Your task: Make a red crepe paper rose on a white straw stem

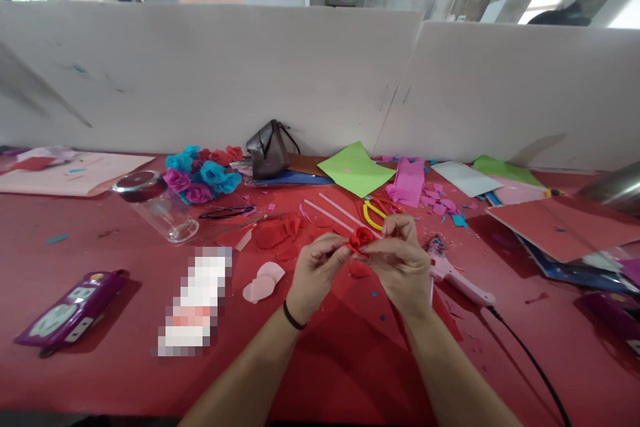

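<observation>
Both my hands meet over the middle of the table around a small red paper flower (361, 237) with curled petals. My left hand (316, 270), with a dark band at the wrist, pinches the flower's left side between thumb and fingers. From the right, my right hand (403, 265) grips its other side with closed fingertips. Loose red paper petals (273, 235) lie to the left, and pale pink petals (264, 282) sit nearer me. Beside my right hand rests a pink glue gun (463, 281) with a black cord. Behind the flower are yellow-handled scissors (373, 215) and thin pale sticks (327, 215).
At the back left stand a bunch of blue, purple and red paper flowers (205, 173) and a clear jar (160, 210). A purple power strip (73, 312) lies front left. A dark pouch (269, 152), green paper (356, 170) and stacked sheets (565, 223) line the back and right.
</observation>
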Tool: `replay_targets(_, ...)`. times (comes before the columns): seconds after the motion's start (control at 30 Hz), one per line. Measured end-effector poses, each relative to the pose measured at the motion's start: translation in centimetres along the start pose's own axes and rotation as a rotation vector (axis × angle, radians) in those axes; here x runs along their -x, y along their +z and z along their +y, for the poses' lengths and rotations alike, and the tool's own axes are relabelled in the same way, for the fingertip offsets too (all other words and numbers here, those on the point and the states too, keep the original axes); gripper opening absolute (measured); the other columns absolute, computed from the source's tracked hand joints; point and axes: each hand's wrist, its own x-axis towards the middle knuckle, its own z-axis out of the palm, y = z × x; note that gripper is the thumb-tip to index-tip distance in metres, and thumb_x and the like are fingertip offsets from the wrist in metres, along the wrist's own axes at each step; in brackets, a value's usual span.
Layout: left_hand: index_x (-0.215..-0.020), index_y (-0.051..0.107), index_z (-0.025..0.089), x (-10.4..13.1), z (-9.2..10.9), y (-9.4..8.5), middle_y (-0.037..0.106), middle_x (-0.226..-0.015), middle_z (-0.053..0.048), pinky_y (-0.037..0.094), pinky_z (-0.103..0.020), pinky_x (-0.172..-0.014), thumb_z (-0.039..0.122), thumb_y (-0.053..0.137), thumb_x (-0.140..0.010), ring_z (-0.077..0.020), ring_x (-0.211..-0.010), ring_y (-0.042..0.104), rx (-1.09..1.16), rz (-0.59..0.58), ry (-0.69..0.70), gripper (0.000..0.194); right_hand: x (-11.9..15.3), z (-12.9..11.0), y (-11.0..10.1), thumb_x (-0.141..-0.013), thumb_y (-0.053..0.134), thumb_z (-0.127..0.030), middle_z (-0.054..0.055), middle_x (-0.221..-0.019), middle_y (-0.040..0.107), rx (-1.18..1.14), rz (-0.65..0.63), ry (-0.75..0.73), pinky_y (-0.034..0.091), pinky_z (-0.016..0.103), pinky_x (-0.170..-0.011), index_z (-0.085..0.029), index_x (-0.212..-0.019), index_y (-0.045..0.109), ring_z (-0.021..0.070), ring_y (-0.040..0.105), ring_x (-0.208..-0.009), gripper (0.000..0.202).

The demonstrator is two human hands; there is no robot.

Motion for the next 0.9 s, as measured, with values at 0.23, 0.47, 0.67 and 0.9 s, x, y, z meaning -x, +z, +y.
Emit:
replay_targets(0.23, -0.059, 0.066, 0.016, -0.1, -0.6, 0.0, 0.058, -0.061, 0.000, 0.038, -0.024, -0.064, 0.043, 0.076, -0.065, -0.0103, -0.062, 0.048, 0.277, 0.071, -0.138, 0.029, 0.2, 0.3, 0.3, -0.074, 0.072, -0.033, 0.003, -0.096, 0.051, -0.040, 0.033, -0.002, 0.043, 0.035, -0.080, -0.030, -0.100, 0.065, 0.0200, 0.050, -0.092, 0.028)
replay_targets(0.47, -0.058, 0.066, 0.016, -0.4, -0.8, -0.4, 0.062, -0.062, 0.000, 0.043, -0.025, -0.067, 0.042, 0.084, -0.052, -0.0099, -0.062, 0.054, 0.512, 0.092, -0.245, 0.033, 0.8, 0.8, 0.9, -0.085, 0.059, -0.026, 0.004, -0.094, 0.060, -0.192, -0.213, 0.171, 0.045, 0.033, -0.083, -0.028, -0.096, 0.068, 0.0184, 0.054, -0.095, 0.015)
replay_targets(0.67, -0.057, 0.065, 0.015, -0.6, -1.1, -0.8, 0.061, -0.059, 0.001, 0.043, -0.021, -0.062, 0.040, 0.087, -0.045, -0.0081, -0.059, 0.054, 0.573, 0.081, -0.334, 0.035, 1.0, 0.7, 1.2, -0.077, 0.069, -0.024, 0.003, -0.090, 0.061, -0.154, -0.206, 0.141, 0.047, 0.033, -0.079, -0.027, -0.093, 0.068, 0.0178, 0.056, -0.088, 0.017)
replay_targets(0.9, -0.060, 0.063, 0.015, -0.4, -1.2, -0.7, 0.057, -0.059, 0.003, 0.041, -0.021, -0.059, 0.041, 0.086, -0.044, -0.0066, -0.055, 0.048, 0.543, 0.043, -0.358, 0.038, 1.0, 0.5, 1.5, -0.073, 0.072, -0.024, 0.003, -0.086, 0.061, -0.121, -0.169, 0.147, 0.048, 0.033, -0.077, -0.025, -0.084, 0.066, 0.0180, 0.056, -0.086, 0.012)
